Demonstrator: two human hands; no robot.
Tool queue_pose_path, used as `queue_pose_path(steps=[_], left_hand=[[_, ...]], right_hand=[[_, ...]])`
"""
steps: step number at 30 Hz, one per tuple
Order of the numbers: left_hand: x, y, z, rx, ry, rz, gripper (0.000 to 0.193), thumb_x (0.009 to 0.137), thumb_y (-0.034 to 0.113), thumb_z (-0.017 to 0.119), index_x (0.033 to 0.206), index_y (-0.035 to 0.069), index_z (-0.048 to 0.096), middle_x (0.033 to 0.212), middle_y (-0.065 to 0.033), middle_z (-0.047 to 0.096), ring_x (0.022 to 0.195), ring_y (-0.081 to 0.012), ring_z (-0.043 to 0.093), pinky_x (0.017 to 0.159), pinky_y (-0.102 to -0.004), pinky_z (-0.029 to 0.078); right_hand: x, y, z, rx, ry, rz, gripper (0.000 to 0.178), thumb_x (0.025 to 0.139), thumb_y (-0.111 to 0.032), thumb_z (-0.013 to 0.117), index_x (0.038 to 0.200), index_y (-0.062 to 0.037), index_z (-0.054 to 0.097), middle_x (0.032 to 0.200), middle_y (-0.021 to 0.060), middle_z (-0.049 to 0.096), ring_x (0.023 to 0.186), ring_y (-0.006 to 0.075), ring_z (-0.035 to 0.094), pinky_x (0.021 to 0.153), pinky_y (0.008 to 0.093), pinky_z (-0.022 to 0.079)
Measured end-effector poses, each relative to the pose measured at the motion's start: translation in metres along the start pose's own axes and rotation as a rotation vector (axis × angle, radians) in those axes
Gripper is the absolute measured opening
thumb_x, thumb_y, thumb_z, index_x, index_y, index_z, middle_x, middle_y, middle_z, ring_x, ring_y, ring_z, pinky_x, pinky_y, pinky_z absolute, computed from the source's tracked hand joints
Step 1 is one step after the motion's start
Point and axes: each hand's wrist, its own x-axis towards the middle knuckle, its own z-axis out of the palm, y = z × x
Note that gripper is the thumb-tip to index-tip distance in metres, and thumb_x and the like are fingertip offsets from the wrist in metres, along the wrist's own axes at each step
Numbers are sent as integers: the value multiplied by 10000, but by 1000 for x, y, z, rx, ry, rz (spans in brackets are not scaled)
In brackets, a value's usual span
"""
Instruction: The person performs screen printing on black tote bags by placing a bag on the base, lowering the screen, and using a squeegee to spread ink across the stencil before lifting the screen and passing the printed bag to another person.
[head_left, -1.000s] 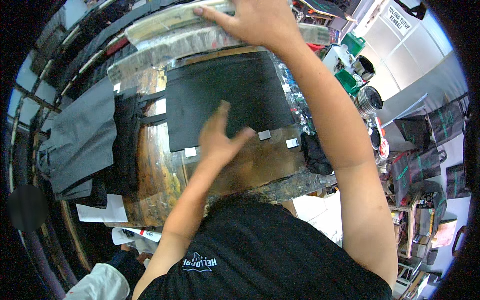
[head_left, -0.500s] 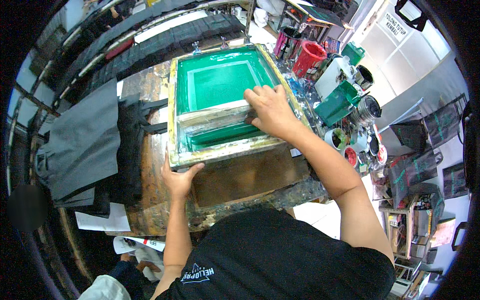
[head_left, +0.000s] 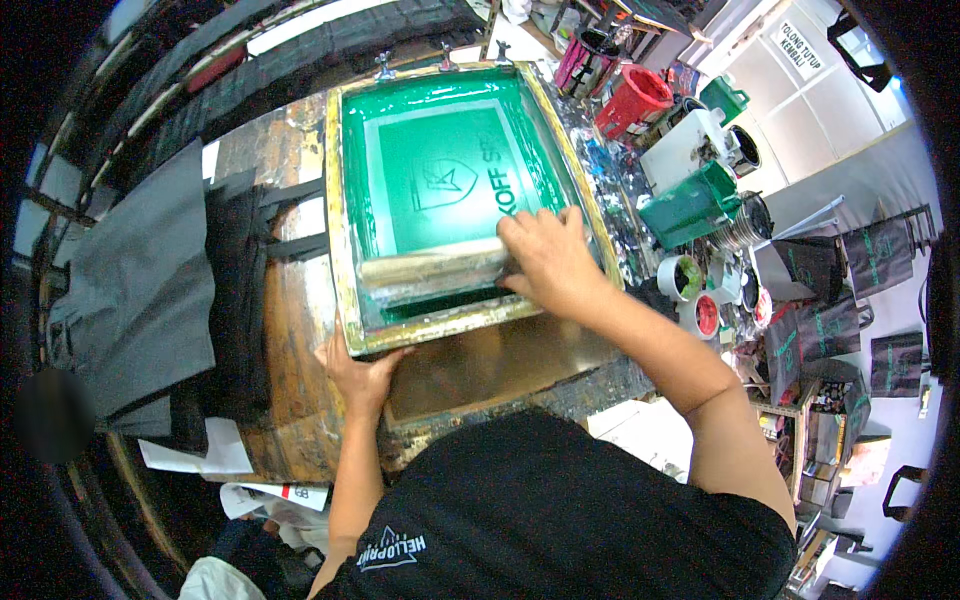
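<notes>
One bare right hand (head_left: 553,262), fingers curled, grips the long pale wooden squeegee (head_left: 430,268), which has come closer to the near edge inside the yellowish rectangular frame (head_left: 440,331). More green mesh (head_left: 395,205) shows, so this pull seems almost complete. The left hand (head_left: 362,375) spreads around the near-left corner; whether gripping, I cannot tell.
</notes>
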Motion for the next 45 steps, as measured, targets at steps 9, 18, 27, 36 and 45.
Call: queue_pose_path(steps=[9,18,27,36,45], left_hand=[[-2,-6,0,-99,-33,-42,1155,466,382,1026,1412,-59,532,1193,-202,646,1100,-382,543,989,-474,412],[-11,-15,-1,-36,-49,-31,1190,416,416,1039,1388,-54,540,1220,-230,574,1127,-415,528,999,-514,431],[8,15,-12,174,-37,-24,1054,458,688,933,1220,12,663,1081,-120,553,1028,-350,478,955,-498,346],[88,23,-33,123,-16,294,1202,552,818,806,1460,59,595,1178,-141,523,1122,-352,475,1002,-527,334],[327,91,80,234,172,691,753,871,624,716,1300,8,659,1241,-193,625,1167,-362,587,1022,-476,436]], right_hand=[[94,47,38,-1,88,15,620,719,-328,889,1190,-126,539,1073,66,640,1047,296,606,885,531,356],[259,143,88,-27,152,-61,698,730,-374,908,1295,-137,573,1249,68,684,1212,329,629,1022,781,299],[321,164,74,-64,22,-4,684,713,-416,911,1252,-154,581,1207,44,706,1165,313,655,936,692,354],[290,147,86,-182,338,24,595,755,-326,879,1246,-176,578,1123,2,659,1113,264,619,910,566,411],[280,143,116,-170,470,-46,343,846,-161,700,1179,-177,618,1072,26,670,1037,261,636,862,463,478]])
